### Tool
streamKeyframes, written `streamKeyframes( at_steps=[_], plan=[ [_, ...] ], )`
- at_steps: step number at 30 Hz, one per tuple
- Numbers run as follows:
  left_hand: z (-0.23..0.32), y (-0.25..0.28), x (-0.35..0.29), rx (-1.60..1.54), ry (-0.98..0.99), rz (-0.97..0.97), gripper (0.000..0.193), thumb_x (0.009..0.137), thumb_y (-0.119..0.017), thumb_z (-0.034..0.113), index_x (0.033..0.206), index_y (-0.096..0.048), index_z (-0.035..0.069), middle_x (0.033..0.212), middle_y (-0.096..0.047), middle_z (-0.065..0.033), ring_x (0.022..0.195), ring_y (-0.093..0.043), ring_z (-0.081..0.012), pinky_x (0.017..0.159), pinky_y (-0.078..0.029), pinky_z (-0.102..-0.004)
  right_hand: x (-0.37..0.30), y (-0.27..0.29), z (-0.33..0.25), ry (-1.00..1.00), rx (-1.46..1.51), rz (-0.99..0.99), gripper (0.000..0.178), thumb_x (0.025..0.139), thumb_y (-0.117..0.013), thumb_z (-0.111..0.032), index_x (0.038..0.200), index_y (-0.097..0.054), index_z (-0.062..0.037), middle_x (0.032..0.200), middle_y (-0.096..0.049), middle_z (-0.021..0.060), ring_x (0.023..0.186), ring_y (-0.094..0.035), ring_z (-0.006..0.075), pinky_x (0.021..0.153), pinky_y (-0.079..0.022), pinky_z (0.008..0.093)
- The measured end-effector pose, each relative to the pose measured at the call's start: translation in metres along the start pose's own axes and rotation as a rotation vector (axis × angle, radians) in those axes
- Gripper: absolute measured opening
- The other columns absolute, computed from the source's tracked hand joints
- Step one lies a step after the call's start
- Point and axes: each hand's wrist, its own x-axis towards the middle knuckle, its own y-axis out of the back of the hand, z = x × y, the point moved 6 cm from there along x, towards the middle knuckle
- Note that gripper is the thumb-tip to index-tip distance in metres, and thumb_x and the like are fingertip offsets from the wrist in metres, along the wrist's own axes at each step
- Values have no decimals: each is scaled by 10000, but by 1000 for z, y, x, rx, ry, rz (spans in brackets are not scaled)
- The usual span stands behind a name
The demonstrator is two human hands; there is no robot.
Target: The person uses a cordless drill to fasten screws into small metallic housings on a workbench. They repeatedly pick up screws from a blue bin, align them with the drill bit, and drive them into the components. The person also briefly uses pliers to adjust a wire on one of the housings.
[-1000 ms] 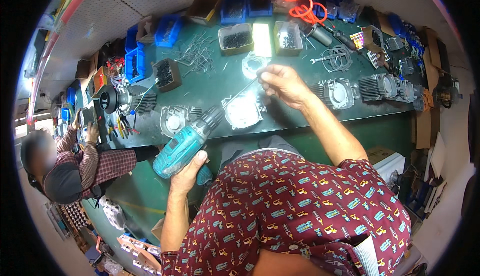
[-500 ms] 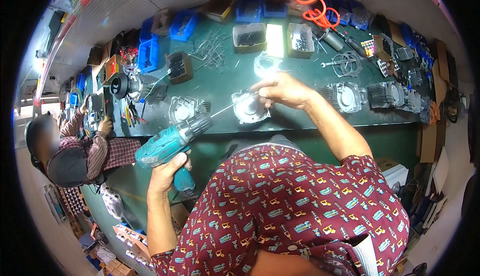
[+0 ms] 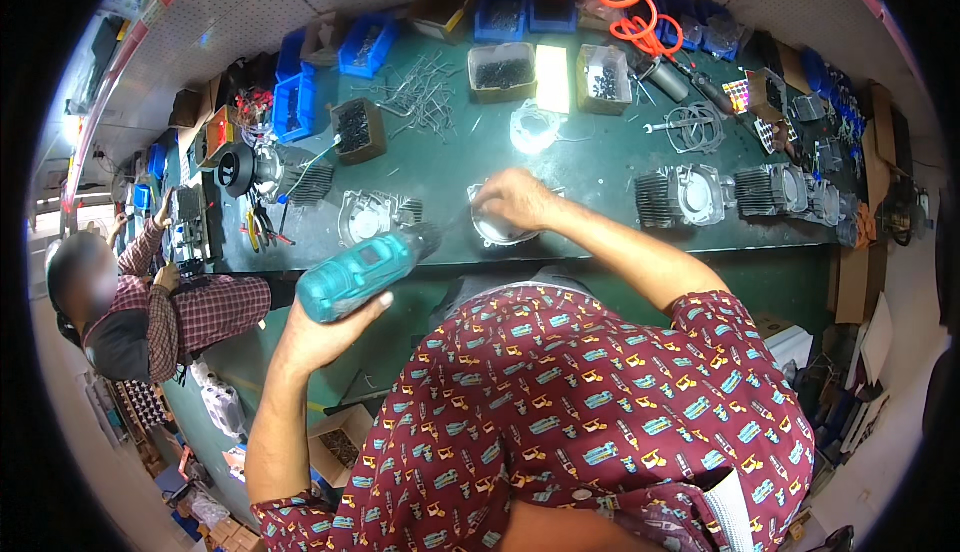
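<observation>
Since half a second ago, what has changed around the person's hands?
The right hand moved left, over the middle metal casing; its grip is unclear. The left hand, holding the drill, shifted right. Unchanged: the drill stays in hand; the casings remain along the bench.

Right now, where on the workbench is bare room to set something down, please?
Mostly bare: the green benchtop between the bent metal rods and the right hand, and between the ring-shaped casting and coiled cable. Crowded: the rear blue bins and around the pliers.
</observation>
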Motion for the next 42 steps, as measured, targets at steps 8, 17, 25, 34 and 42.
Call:
streamKeyframes(
  at_steps=[8, 17, 25, 34, 42],
  plan=[
    [14, -16, 25, 376, -17, -100, 406, 752, -827, 282, 1086, -713, 82, 916, -735, -182, 895, -709, -374, 801, -577, -428, 5, -21, 6, -104, -162, -57, 144, 879, -607, -79, 974, -694, -16, 937, -710, 229, 945, -689, 401, 814, -541, 478],
    [25, -20, 35, 411, 1, -157, 371, 753, -814, 285, 1049, -714, 84, 904, -732, -184, 890, -705, -387, 793, -569, -446, -22, 42, -17, -32, 91, 455, 189, 934, -523, -106, 1044, -639, -3, 962, -697, 227, 951, -678, 403, 840, -530, 482],
    [51, -17, 64, 449, -6, -257, 331, 769, -801, 278, 1022, -725, 80, 945, -731, -187, 928, -701, -376, 829, -554, -454, -48, 38, 19, -230, -314, 480, 311, 783, -732, -275, 1030, -755, -88, 989, -577, 184, 1031, -591, 365, 878, -505, 473],
    [61, -24, 76, 531, -1, -303, 314, 766, -796, 246, 1031, -726, 92, 952, -732, -178, 940, -699, -369, 846, -547, -444, -40, 24, 39, -194, -60, 479, 273, 751, -728, -141, 1007, -751, -49, 917, -588, 177, 942, -614, 362, 838, -520, 440],
    [45, -29, 72, 594, 97, -340, 312, 785, -798, 277, 1027, -729, 93, 976, -730, -174, 956, -695, -368, 842, -557, -451, -32, 22, 42, -71, -112, 478, 241, 750, -711, -97, 984, -751, -53, 918, -606, 185, 951, -615, 375, 844, -522, 446]
  ],
)
